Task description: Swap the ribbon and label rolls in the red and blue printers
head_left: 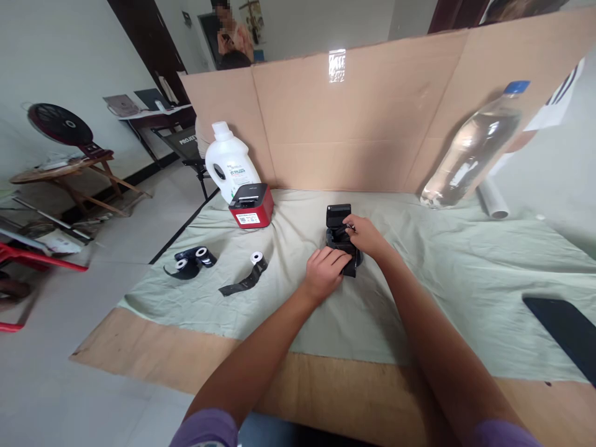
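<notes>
In the middle of the cloth stands a small black printer (pixel 339 215) with its lid raised at the back. My left hand (pixel 325 273) lies over its front, fingers curled on the black body and on a black paper strip (pixel 350 268) hanging out toward me. My right hand (pixel 365 234) is at the right side of the opening, thumb and fingertips pinched together; whatever they hold is hidden. The inside of the printer is dark and partly covered by my fingers. To the left lie a paper roll with a black strip unrolled (pixel 246 280) and several black paper rolls (pixel 192 262).
A red and black printer (pixel 256 214) stands before a white detergent bottle (pixel 233 158). A cardboard screen (pixel 344 143) closes off the back. At right are a large clear bottle (pixel 472 152), a white tube (pixel 493 202) and a dark phone (pixel 565 332). Beyond the screen stands a person (pixel 237 38).
</notes>
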Available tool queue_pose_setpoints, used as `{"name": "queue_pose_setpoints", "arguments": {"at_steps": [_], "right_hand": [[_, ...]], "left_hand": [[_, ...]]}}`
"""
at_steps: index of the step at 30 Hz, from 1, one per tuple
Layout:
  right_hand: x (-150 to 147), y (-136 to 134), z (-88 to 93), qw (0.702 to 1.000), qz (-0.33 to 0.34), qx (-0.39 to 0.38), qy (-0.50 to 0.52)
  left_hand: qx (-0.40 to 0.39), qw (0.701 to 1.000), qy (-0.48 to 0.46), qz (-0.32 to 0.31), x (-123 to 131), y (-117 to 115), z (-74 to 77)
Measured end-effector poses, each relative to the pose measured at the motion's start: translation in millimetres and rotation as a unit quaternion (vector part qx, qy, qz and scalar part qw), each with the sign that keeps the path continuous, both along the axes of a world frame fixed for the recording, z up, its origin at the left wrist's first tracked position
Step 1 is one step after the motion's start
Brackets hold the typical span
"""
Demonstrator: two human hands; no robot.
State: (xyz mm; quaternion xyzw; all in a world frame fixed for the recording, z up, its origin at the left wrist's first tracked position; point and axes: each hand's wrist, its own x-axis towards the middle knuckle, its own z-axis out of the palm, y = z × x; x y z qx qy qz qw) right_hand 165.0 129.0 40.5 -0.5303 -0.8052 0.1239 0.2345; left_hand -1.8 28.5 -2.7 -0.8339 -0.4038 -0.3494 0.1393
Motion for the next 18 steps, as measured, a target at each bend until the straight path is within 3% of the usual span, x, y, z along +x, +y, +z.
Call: {"name": "queue_pose_setpoints", "arguments": {"at_steps": [13,18], "right_hand": [[-4,3,1.5,0.999,0.002,-0.033,-0.005],[4,2,13.0,0.999,-0.006,-0.017,0.039]], "left_hand": [[-0.026,1.000,-0.010,0.000,-1,3,-4.0],[-0.020,1.000,-0.015,-0.013,-1,1,-1.3]]}}
